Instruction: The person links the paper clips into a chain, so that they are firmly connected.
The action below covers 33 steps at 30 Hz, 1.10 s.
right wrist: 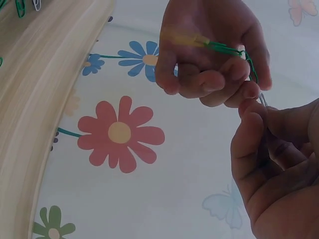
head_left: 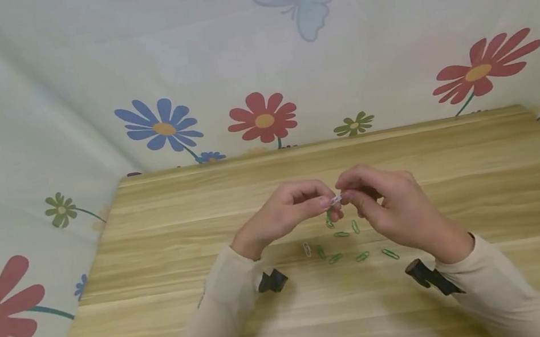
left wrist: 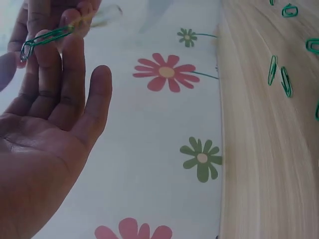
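Above the table my two hands meet at a short chain of linked paper clips. The thumb and fingertips of my left hand [head_left: 296,206] pinch it near one end. Across the left fingers run green paper clips [left wrist: 50,36], and from them a blurred yellow paper clip [right wrist: 187,39] dangles at the far end. My right hand [head_left: 399,205] pinches a white paper clip [right wrist: 263,99] between thumb and forefinger, right at the end of the green ones. Its lower part is hidden by the right fingertips.
Several loose green paper clips [head_left: 362,257] lie scattered on the wooden table [head_left: 168,252] below the hands, with a white paper clip [head_left: 307,249] to their left. A flower-printed curtain [head_left: 202,57] stands behind and left of the table. Each wrist carries a black camera mount [head_left: 430,277].
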{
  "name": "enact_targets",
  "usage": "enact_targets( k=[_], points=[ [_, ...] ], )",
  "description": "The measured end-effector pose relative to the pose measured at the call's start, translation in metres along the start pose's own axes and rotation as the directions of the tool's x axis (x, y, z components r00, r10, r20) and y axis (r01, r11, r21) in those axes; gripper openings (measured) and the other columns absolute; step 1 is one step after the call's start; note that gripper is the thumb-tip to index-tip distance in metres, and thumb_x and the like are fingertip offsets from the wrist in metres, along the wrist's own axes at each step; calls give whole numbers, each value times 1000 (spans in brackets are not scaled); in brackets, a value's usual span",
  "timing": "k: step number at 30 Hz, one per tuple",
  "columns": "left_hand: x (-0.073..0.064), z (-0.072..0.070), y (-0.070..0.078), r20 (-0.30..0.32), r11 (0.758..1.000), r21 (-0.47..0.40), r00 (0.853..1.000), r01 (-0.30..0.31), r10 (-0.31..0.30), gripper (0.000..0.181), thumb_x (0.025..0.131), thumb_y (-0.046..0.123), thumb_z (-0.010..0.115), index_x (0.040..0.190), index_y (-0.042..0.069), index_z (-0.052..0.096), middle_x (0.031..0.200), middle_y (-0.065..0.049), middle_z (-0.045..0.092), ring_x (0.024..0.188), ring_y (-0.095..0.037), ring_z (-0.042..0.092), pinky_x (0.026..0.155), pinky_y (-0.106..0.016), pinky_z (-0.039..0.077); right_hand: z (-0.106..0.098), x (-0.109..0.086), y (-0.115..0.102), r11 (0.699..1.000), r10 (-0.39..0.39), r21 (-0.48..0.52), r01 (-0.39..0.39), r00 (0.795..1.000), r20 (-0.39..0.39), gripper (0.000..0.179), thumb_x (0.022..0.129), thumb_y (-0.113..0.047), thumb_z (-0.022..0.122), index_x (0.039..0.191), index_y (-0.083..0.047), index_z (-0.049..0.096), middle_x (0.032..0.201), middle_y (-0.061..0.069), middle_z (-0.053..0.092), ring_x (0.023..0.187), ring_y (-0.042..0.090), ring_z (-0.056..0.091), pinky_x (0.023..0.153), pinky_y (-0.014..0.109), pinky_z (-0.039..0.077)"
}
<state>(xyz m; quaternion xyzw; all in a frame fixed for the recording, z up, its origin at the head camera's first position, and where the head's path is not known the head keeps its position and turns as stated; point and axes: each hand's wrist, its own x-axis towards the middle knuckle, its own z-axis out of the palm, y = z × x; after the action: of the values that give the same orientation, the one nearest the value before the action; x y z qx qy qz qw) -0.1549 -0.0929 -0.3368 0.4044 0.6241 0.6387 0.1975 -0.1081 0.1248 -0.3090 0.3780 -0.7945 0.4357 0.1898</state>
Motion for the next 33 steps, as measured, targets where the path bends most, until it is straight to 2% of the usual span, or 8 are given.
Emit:
enact_targets(
  k=[6,11,15,20,22,25,29,33],
  points=[
    [0,4,1,-15,991,-111,997,77,-79,28,106,14,47,96,-8,63,82,-10,63,81,-26,67,91,-48,53,1,0,1,1000,-6,-24,5,1000,-18,30,84,19,69,104,-4,65,85,-1,69,58,3,54,52,18,46],
    [0,7,1,42,955,-278,995,102,-94,27,105,12,42,90,1,61,80,-7,60,77,-21,67,89,-45,54,1,0,0,999,-16,-35,15,999,-30,30,84,19,70,103,-3,65,84,-3,68,58,3,53,52,18,47],
    [0,9,0,76,931,-342,991,127,-107,27,106,13,40,90,4,60,76,-4,57,64,-16,59,82,-40,57,0,0,0,998,-29,-64,27,999,-36,31,83,19,71,104,-3,65,82,-4,66,58,3,52,52,18,46],
    [-1,7,3,46,934,-310,984,178,-172,25,107,13,43,90,2,58,71,-2,48,51,-12,38,65,-29,56,-1,1,0,994,-49,-95,45,998,-37,31,82,18,72,104,-2,64,81,-4,66,58,2,52,52,17,45],
    [-2,6,4,30,938,-287,980,196,-196,26,107,13,43,90,1,59,69,-1,44,50,-11,33,57,-25,50,-1,1,1,995,-49,-86,45,998,-38,31,82,19,72,104,-2,64,82,-2,67,58,2,53,53,16,46],
    [-2,5,5,18,938,-269,975,217,-220,27,107,14,44,91,-1,59,64,1,39,48,-11,29,47,-21,36,-1,1,2,998,-38,-57,36,998,-44,32,81,20,72,104,-2,64,85,-1,69,58,3,54,54,16,47],
    [-3,4,7,-9,947,-236,974,217,-226,26,105,15,46,91,0,60,58,3,33,45,-10,23,42,-22,20,-2,1,3,999,-25,-25,24,999,-37,33,82,19,72,105,-2,64,86,-1,69,58,3,55,55,16,47],
    [-3,3,10,-74,960,-186,971,211,-228,24,104,17,50,90,4,63,56,3,31,44,-11,22,41,-23,18,-6,0,4,1000,-2,6,3,999,-38,31,84,19,69,107,-1,66,86,1,70,57,5,55,53,17,47]
  ],
)
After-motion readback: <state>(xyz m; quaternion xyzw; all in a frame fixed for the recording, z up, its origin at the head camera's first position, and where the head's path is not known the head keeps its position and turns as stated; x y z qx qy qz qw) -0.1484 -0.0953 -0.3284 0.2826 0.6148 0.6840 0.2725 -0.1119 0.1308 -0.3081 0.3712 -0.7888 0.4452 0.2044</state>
